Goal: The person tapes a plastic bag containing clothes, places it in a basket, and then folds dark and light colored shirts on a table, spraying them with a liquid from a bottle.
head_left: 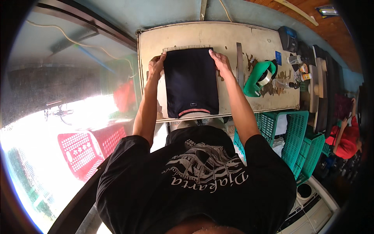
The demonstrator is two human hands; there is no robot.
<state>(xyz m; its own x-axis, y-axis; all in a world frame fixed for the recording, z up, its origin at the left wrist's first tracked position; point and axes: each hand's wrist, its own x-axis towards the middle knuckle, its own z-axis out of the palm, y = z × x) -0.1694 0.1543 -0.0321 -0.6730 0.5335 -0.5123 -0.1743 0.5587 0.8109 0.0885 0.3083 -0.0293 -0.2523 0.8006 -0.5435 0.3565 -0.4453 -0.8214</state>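
A folded dark shirt (191,80) lies on the worn cream table in front of me. Its curved neckline, with pinkish trim and a small label, faces me at the near edge. A pale, flat strip (187,47) shows along the far edge of the cloth; what it belongs to is hidden. My left hand (156,65) grips the far left corner, fingers curled at the side. At the far right corner, my right hand (221,63) holds the cloth with its thumb on top and its other fingers partly hidden.
Right of the shirt lie a metal ruler-like strip (239,62) and a green tape dispenser (255,80). Bottles and small containers (305,72) crowd the table's right end. Green baskets (294,134) stand below it. A red basket (80,150) is at left; a person in red (344,138) is far right.
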